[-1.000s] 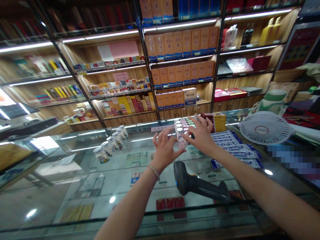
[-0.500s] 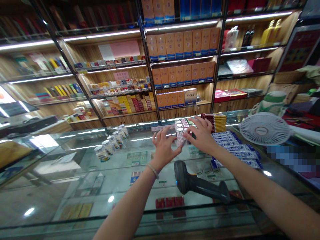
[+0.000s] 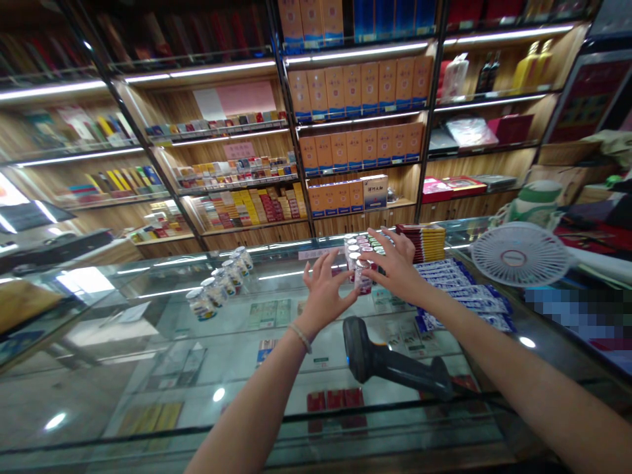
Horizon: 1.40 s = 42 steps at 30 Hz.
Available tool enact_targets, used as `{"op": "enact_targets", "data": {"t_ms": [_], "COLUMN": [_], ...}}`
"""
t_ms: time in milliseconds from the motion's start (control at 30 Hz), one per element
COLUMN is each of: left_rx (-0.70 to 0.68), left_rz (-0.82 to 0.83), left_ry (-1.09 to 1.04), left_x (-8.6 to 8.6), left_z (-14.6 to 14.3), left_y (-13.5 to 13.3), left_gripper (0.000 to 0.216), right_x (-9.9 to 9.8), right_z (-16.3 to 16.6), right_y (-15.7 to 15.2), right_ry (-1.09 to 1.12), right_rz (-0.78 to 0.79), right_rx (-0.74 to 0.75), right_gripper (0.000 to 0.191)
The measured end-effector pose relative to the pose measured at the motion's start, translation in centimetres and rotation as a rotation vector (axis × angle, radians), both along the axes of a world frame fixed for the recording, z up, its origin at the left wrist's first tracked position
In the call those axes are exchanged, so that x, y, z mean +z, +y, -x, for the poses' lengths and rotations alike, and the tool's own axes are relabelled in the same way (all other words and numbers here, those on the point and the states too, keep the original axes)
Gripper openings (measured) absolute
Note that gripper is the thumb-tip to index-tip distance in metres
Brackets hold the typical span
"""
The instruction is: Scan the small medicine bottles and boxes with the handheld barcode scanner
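A small clear jar with a white lid [image 3: 363, 282] stands upright on the glass counter, at the near end of a cluster of similar white-lidded jars [image 3: 352, 241]. My right hand [image 3: 397, 263] reaches over the cluster, thumb and forefinger against the near jar; its other fingers partly hide the jars behind. My left hand [image 3: 323, 293] is on the jar's left side, fingers spread, with the thumb tip close to the jar; whether it touches, I cannot tell. A black barcode scanner [image 3: 395, 365] lies on the counter just below both hands.
A slanted row of similar jars [image 3: 220, 283] stands to the left. Blue-and-white packets [image 3: 464, 296] and a stack of red and yellow packs [image 3: 422, 242] lie to the right, near a white fan [image 3: 521, 253]. Stocked shelves [image 3: 365, 115] rise behind the glass counter [image 3: 222, 349].
The near jar, blurred and tilted before, now stands upright a little farther right. My right hand has shifted slightly left; my left hand has barely moved.
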State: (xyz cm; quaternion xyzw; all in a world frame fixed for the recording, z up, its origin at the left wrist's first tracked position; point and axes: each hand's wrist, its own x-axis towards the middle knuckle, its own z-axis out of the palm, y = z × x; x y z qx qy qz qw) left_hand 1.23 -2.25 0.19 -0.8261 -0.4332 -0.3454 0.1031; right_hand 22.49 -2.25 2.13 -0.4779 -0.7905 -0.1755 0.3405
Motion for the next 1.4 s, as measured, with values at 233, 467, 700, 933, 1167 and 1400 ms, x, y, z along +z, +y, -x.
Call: {"op": "enact_targets", "data": {"t_ms": [233, 467, 700, 933, 1167, 1400], "left_rx": [0.027, 0.023, 0.078, 0.098, 0.099, 0.116], "left_rz": [0.000, -0.005, 0.012, 0.040, 0.024, -0.004], "left_ry": [-0.027, -0.001, -0.030, 0.004, 0.021, 0.007], "left_x": [0.1, -0.7, -1.4, -1.9, -2.3, -2.3], "left_z": [0.0, -0.1, -0.4, -0.8, -0.9, 0.5], "left_y": [0.1, 0.5, 0.7, 0.9, 1.4, 1.9], "left_gripper": [0.036, 0.027, 0.017, 0.015, 0.026, 0.067], "right_x": [-0.6, -1.2, -1.8, -2.5, -3.2, -4.1], "right_z": [0.4, 0.8, 0.5, -0.1, -0.3, -0.9], "right_y": [-0.1, 0.1, 0.2, 0.6, 1.0, 0.9], "right_ry": [-0.034, -0.047, -0.091, -0.148, -0.159, -0.129], "right_rz": [-0.044, -0.070, -0.048, -0.031, -0.032, -0.106], "right_rx": [-0.023, -0.018, 0.027, 0.027, 0.003, -0.011], "right_gripper": [0.027, 0.029, 0.040, 0.041, 0.045, 0.057]}}
